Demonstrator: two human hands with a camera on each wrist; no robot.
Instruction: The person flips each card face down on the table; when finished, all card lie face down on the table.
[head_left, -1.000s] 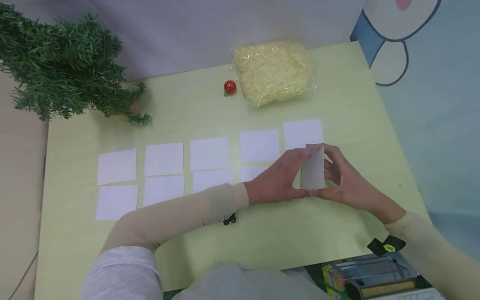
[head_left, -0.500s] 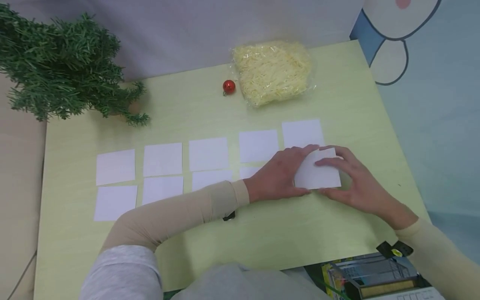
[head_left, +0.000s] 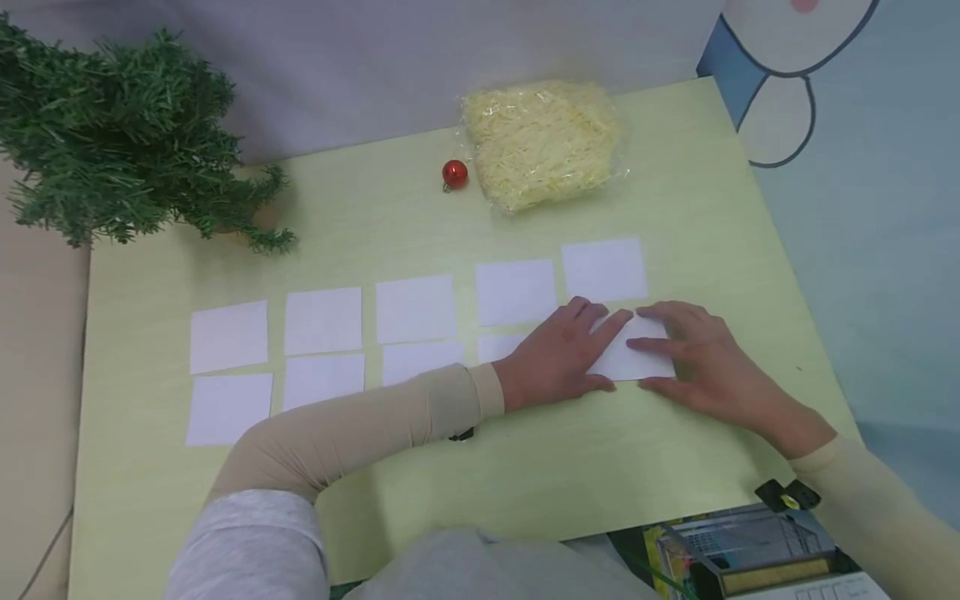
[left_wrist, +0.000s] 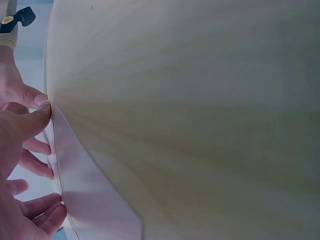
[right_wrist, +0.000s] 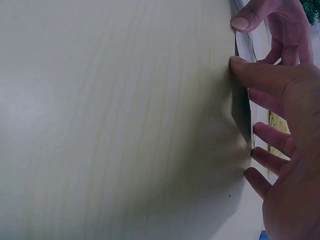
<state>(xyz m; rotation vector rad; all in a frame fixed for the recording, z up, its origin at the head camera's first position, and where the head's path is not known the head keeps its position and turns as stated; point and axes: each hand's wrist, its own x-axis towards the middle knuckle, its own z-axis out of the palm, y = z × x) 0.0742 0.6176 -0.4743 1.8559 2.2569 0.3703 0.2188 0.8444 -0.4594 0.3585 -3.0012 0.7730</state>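
A small white paper sheet (head_left: 632,362) lies between my two hands, at the right end of the near row. My left hand (head_left: 558,350) rests on its left part, index finger stretched over the top and thumb by the near edge. From the right, my right hand (head_left: 701,358) holds it, thumb at the near edge and fingertips on its top and far edge. In the right wrist view the sheet (right_wrist: 241,107) shows a raised, shaded underside between right thumb and fingers. Both thumbs are close together along one edge in the left wrist view.
More white sheets (head_left: 322,321) lie in two rows, some partly under my left forearm. Farther back are a red bauble (head_left: 454,174) and a clear bag of yellow shreds (head_left: 543,146). A green artificial tree (head_left: 127,137) stands back left. The table edge (head_left: 780,250) runs along the right.
The sheet was tilted up and narrow between both hands; it has come down nearly flat. My right hand has moved rightward, and my left fingers have spread onto the sheet.
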